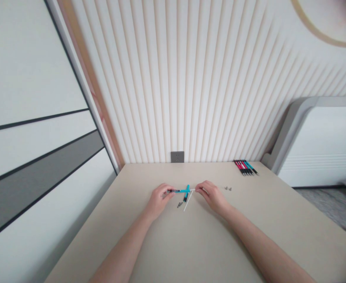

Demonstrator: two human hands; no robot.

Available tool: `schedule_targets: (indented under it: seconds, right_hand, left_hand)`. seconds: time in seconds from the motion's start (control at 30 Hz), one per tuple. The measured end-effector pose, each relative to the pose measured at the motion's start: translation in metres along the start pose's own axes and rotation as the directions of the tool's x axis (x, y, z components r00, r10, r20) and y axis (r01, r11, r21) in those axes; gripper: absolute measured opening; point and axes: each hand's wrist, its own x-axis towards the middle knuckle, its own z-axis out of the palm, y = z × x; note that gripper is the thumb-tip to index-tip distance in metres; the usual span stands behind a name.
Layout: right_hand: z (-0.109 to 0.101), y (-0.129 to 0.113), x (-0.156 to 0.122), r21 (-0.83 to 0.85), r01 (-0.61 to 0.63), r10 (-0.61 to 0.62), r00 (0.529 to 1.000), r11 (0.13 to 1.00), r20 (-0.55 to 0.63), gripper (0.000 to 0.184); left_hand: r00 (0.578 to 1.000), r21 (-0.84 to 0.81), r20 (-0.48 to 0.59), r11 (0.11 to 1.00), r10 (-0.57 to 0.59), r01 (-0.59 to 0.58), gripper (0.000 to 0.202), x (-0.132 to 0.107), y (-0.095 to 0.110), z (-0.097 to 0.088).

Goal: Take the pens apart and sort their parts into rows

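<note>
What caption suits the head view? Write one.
Left hand grips a teal-and-black pen while right hand pinches a thin white rod over a beige desk.

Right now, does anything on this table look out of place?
Yes: a thin white rod and small grey metal parts lie loose on the table, unlike the tidy row of pens at its far edge.

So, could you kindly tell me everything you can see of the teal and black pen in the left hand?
The teal and black pen is slim and looks like plastic, black towards one end and teal towards the other. It lies roughly level, its black end gripped by the left hand, its teal end towards the right hand. It crosses a second teal and black barrel; whether they touch cannot be told.
</note>
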Motion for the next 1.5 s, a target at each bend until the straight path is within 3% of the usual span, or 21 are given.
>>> schedule_targets:
  seconds: [0.23,0.5,0.9,1.03,1.5]
  right_hand:
    - [0.0043,-0.0037,0.0004,0.036,-0.087,0.088,0.996,0.996,-0.012,0.02]
    - [0.0074,-0.0018,0.001,-0.026,-0.174,0.174,0.984,0.984,0.032,0.039]
    - [0.0047,-0.0024,0.0009,0.02,-0.12,0.121,0.992,0.993,-0.04,0.024]
    - [0.0047,-0.001,0.0011,0.026,-0.076,0.076,0.997,0.997,-0.033,0.025]
    - [0.0054,-0.0022,0.0006,0.003,-0.118,0.118,0.993,0.993,0.024,0.036]
  left_hand:
    - [1.0,0.008,-0.001,1.0,0.0,0.0,0.011,0.0001,-0.0023,0.0013]
    - [1.0,0.058,0.014,0.998,0.01,-0.011,0.008,0.001,-0.0015,0.0044]
    - [0.997,0.061,-0.054,0.997,-0.049,0.052,0.013,0.0021,0.0031,0.0003]
    - [0.998,0.059,-0.057,0.998,-0.03,0.033,0.012,0.0017,0.0019,0.0003]
    - [1.0,0.017,-0.018,1.0,0.016,-0.016,0.008,0.0015,0.0028,0.0008]
